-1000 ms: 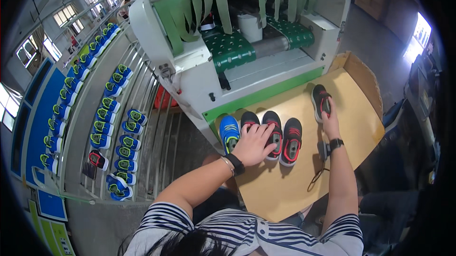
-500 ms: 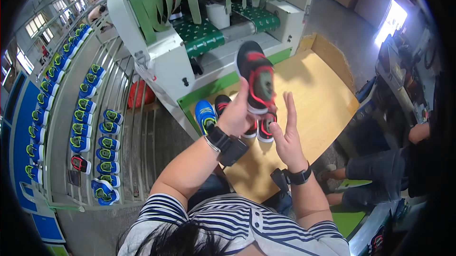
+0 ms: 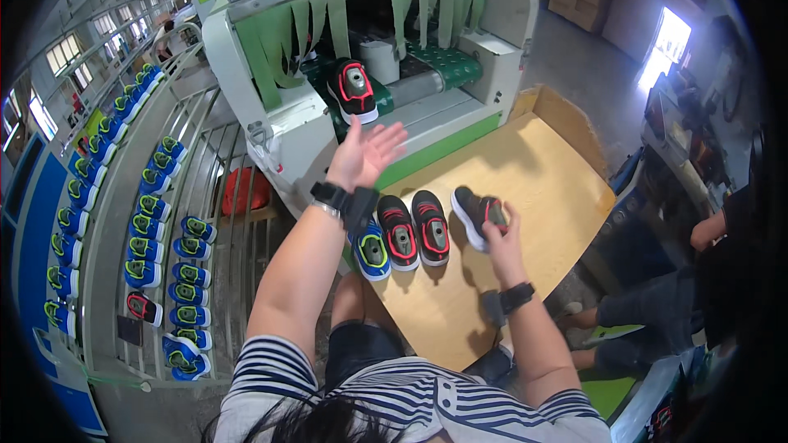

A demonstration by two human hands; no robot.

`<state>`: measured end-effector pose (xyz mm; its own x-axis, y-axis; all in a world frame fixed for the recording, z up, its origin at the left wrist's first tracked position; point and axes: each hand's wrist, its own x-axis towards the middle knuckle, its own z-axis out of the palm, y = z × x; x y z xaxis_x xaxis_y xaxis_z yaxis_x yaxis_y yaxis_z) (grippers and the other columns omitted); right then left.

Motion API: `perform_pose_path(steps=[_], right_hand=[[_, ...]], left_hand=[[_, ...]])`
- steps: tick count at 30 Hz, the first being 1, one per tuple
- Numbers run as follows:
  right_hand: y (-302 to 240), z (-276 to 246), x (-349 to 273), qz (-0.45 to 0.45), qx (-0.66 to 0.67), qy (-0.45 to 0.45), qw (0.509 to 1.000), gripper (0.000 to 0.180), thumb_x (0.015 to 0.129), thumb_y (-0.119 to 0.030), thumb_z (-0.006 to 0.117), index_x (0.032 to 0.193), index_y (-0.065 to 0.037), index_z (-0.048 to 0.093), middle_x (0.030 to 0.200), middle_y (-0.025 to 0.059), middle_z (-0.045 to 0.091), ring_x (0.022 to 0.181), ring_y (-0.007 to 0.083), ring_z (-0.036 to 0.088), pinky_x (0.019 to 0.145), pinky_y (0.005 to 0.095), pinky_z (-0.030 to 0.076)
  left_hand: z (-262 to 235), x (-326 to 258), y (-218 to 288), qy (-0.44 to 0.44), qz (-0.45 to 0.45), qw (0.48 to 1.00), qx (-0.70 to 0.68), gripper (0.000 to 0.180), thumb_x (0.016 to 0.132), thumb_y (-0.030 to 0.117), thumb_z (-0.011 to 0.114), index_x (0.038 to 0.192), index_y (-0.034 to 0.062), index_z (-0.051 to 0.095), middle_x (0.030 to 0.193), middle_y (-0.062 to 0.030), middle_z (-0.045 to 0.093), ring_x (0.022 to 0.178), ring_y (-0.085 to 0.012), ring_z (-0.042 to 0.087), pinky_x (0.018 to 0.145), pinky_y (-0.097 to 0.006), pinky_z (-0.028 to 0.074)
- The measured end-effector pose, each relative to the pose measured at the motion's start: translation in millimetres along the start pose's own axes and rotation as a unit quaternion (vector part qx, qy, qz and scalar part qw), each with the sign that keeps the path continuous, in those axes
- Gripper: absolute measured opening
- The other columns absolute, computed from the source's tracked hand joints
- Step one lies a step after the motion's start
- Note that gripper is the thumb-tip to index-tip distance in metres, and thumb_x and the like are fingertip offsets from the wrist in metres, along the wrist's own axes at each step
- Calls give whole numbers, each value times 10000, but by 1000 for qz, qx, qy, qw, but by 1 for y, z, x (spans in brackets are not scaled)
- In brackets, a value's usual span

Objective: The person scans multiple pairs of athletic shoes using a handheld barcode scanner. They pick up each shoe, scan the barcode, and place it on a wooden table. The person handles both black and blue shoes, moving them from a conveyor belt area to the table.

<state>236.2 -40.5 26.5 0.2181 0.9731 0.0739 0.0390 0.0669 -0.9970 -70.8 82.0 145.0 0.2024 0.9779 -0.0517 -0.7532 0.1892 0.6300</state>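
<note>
My right hand (image 3: 503,242) pinches a black and red sneaker (image 3: 478,215) with a white sole, low over the wooden table (image 3: 468,312). Farther left, my left hand (image 3: 367,154) is open, palm up with fingers spread, holding nothing. Just beyond its fingers, another black and red sneaker (image 3: 354,94) sits at the near end of the green conveyor belt (image 3: 443,61). Between my hands, a blue sneaker with lime trim (image 3: 372,254) stands beside a black and red sneaker (image 3: 399,234) and a second black and red one (image 3: 431,228), all upright on the table.
A white machine (image 3: 295,127) with green strip curtains (image 3: 335,20) stands ahead, against the table's far side. At left, a metal rack (image 3: 234,279) carries rows of blue sneakers (image 3: 144,250). A cardboard edge (image 3: 570,119) borders the table's far right. Another person's legs (image 3: 640,312) show at right.
My left hand, which held a black and red sneaker, is empty and has moved toward the belt. My right hand, open before, grips a sneaker. A sneaker now shows at the belt's end.
</note>
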Motion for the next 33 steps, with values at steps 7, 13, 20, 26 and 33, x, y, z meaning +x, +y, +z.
perform_pose_path(steps=[7, 13, 20, 26, 33], right_hand=[[-145, 61, 162, -345, -58, -48, 936, 581, 949, -171, 709, 1430, -56, 405, 1256, 175, 608, 1182, 281, 617, 1013, 365, 480], [-138, 110, 307, -264, -428, 14, 864, 769, 915, -39, 561, 1583, -348, 338, 1635, 285, 275, 1268, 483, 578, 1060, 489, 485], [-104, 151, 201, -202, -507, -131, 828, 557, 921, -227, 638, 1467, -234, 534, 1609, 284, 318, 1345, 450, 517, 1091, 617, 420], [-48, 77, 164, -175, -586, -93, 786, 635, 892, -353, 729, 1440, -91, 543, 1618, 225, 347, 1515, 418, 294, 1209, 647, 233], [-2, 19, 242, -149, -636, 40, 756, 692, 873, -389, 757, 1450, -86, 525, 1602, 201, 350, 1523, 408, 257, 1225, 595, 227]], left_hand=[[-42, -102, -91, -71, 99, 420, 900, 608, 984, 498, 604, 1440, 99, 559, 1465, -169, 552, 1331, -318, 546, 1070, -436, 445], [-31, -93, -110, -71, 206, 487, 846, 536, 927, 453, 659, 1334, 105, 644, 1348, -132, 615, 1246, -307, 578, 984, -433, 467], [-39, -99, -101, -33, 195, 491, 848, 499, 903, 420, 674, 1277, 89, 653, 1321, -137, 624, 1236, -329, 579, 987, -462, 475], [-48, -94, -110, -23, 202, 480, 853, 476, 908, 389, 667, 1279, 91, 655, 1343, -143, 620, 1271, -351, 567, 1004, -478, 455], [-38, -92, -112, -20, 173, 482, 859, 463, 910, 363, 672, 1290, 98, 659, 1387, -133, 612, 1312, -354, 548, 1031, -479, 435]])
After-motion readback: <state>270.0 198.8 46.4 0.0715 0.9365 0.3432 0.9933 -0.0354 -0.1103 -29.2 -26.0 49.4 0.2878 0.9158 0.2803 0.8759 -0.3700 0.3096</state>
